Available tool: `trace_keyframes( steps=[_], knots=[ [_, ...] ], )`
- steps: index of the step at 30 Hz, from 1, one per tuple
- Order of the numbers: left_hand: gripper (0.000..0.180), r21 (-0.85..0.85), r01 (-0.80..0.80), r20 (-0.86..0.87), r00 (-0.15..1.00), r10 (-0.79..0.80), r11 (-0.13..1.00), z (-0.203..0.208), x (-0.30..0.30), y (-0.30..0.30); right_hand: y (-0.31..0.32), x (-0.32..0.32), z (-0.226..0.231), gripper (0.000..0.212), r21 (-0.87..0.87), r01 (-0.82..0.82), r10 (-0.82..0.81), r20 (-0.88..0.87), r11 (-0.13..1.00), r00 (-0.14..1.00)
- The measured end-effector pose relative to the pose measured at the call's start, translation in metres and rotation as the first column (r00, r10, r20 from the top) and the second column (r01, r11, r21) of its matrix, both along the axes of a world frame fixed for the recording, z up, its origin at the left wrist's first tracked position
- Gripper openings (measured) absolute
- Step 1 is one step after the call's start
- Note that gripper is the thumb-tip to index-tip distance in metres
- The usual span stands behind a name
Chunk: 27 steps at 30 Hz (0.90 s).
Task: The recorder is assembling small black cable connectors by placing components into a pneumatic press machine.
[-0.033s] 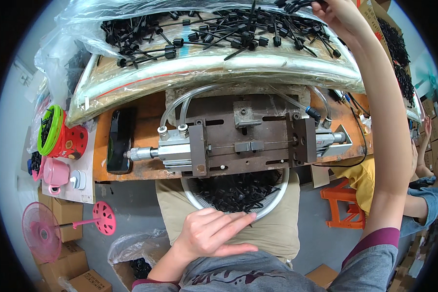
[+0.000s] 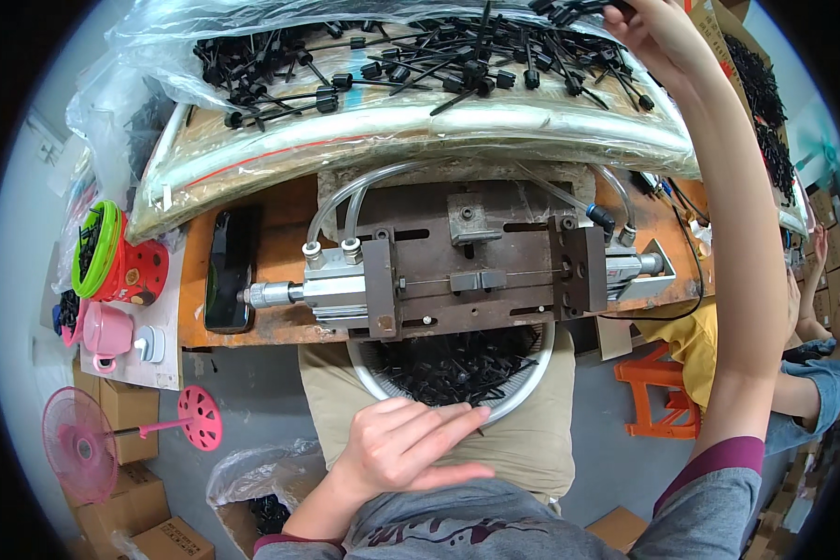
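Note:
At the far right my right hand (image 2: 658, 37) is raised over the plastic-lined tray (image 2: 411, 135), its fingers closed on several black plastic stemmed parts (image 2: 569, 12). The top edge of the picture cuts off some of that grip. Many more black parts with thin stems and ribbed caps (image 2: 476, 70) lie heaped on the tray. My left hand (image 2: 406, 443) rests by the near rim of a white basket (image 2: 369, 373) on my lap, fingers stretched out and holding nothing. Small black pieces (image 2: 457, 364) fill the basket.
A metal fixture (image 2: 471, 257) with two air cylinders and clear hoses spans the wooden bench, between tray and basket. A phone (image 2: 231, 271) lies left of it, near a red bucket (image 2: 145, 271) and pink cup (image 2: 107, 331). A person in yellow (image 2: 695, 350) sits at the right.
My right hand and the black parts in it have shifted very slightly. My left hand stays in place.

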<state>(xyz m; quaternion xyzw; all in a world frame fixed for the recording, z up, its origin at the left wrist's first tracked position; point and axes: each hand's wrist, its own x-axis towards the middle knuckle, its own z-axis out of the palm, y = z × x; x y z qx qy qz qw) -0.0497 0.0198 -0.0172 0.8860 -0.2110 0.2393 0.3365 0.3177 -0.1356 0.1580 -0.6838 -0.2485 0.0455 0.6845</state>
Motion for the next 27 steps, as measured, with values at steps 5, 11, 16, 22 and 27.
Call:
trace_keyframes(
  steps=[5, 11, 16, 22, 27],
  knots=[
    [0.046, -0.222, -0.153, 0.112, 0.977, 0.181, 0.963, 0.021, 0.014, 0.004, -0.014, -0.096, -0.042, 0.018, -0.007, -0.095, 0.095, -0.041, 0.995, 0.995],
    [0.050, -0.264, -0.123, 0.018, 0.991, 0.132, 0.957, 0.040, 0.029, -0.003, -0.013, -0.213, -0.091, 0.019, -0.071, -0.270, 0.213, -0.436, 0.960, 0.874],
    [0.037, -0.303, -0.089, -0.059, 0.996, 0.074, 0.949, 0.040, 0.021, -0.006, -0.029, -0.217, -0.097, 0.018, 0.051, -0.268, 0.249, -0.567, 0.962, 0.785],
    [0.035, -0.139, -0.218, -0.012, 0.976, 0.219, 0.966, 0.018, 0.035, -0.013, -0.056, -0.218, -0.118, 0.014, 0.137, -0.034, 0.100, -0.507, 0.990, 0.856],
    [0.027, 0.098, -0.263, 0.027, 0.965, 0.261, 0.960, 0.001, 0.049, -0.017, -0.057, -0.233, -0.123, 0.017, 0.150, -0.077, 0.142, -0.488, 0.986, 0.861]
  ],
)
